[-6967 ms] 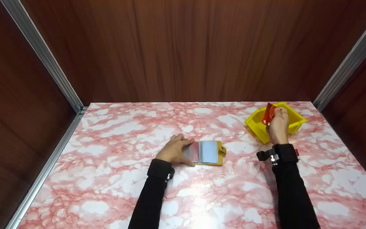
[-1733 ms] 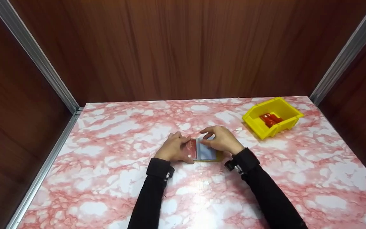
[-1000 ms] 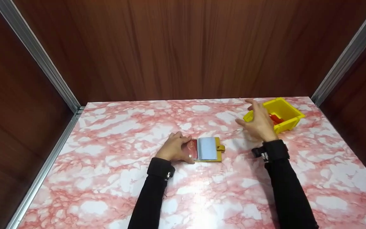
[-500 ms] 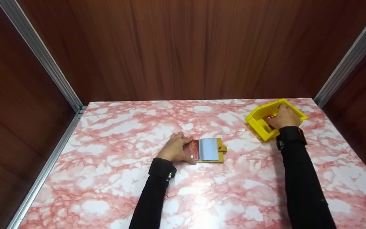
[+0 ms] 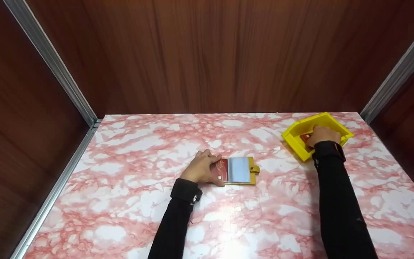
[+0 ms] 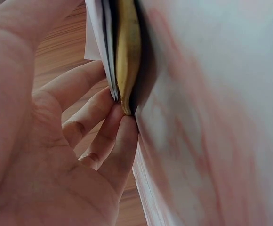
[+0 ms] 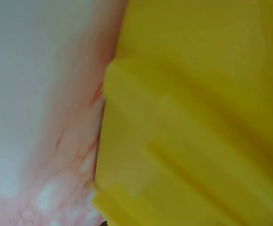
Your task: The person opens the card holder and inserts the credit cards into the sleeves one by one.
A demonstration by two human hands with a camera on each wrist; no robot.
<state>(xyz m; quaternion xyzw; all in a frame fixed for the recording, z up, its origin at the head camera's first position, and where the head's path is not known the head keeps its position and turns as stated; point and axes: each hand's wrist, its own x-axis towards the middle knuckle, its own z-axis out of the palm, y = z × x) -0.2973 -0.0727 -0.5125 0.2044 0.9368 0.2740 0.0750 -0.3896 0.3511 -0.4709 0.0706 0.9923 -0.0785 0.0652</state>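
A yellow card holder (image 5: 252,180) lies opened flat on the table, its snap strap (image 5: 255,169) pointing right. Under the clear sleeve on its left half sits a red card (image 5: 223,170); the right half shows a pale sleeve (image 5: 240,169). My left hand (image 5: 199,169) holds that left half between thumb and fingers. In the left wrist view, fingertips touch the yellow cover's (image 6: 128,49) edge. My right hand (image 5: 324,136) reaches into a yellow bin (image 5: 299,152), beside red cards (image 5: 304,137). Its fingertips are hidden, and the right wrist view shows only the bin's wall (image 7: 164,127) and table.
The table (image 5: 138,216) has a pink-and-white marbled top. Dark wood panels (image 5: 207,57) enclose it at the back and both sides, with metal rails (image 5: 54,61) in the corners. The bin stands near the back right corner.
My right hand left the card holder, moved right and went down into the bin. Seven seconds ago it held a red card over the bin. My left hand has stayed on the holder.
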